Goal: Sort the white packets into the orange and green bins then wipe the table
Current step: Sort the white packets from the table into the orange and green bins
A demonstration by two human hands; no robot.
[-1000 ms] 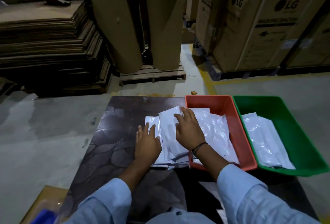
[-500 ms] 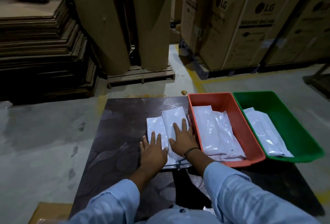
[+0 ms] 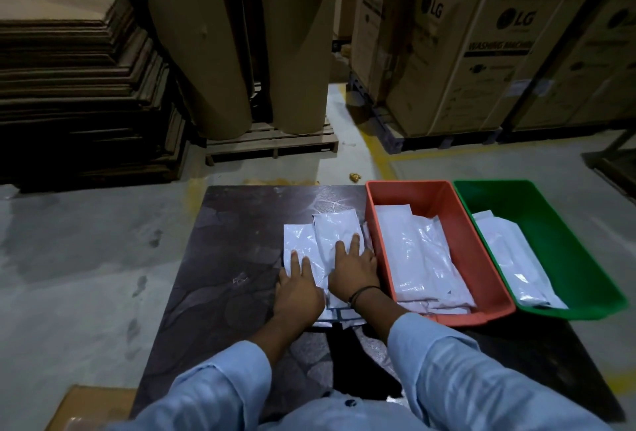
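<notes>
I see the pile of white packets (image 3: 330, 234) lying on the dark table (image 3: 223, 258) just left of the orange bin (image 3: 378, 217), my left hand (image 3: 298, 289) and right hand (image 3: 352, 269) pressing flat-fingered on it, the green bin (image 3: 568, 245) beyond.

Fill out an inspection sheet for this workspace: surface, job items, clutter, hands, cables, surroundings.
Surface: dark patterned table.
Job's things: packets piled on the table beside the orange bin; more lie in it and in the green bin.
Clutter: small scrap on the floor beyond the table.
Hands: left hand and right hand rest flat on the pile, fingers straight.
Cables: nothing seen.
Surroundings: LG cartons, cardboard rolls on a pallet, stacked cardboard sheets.
</notes>
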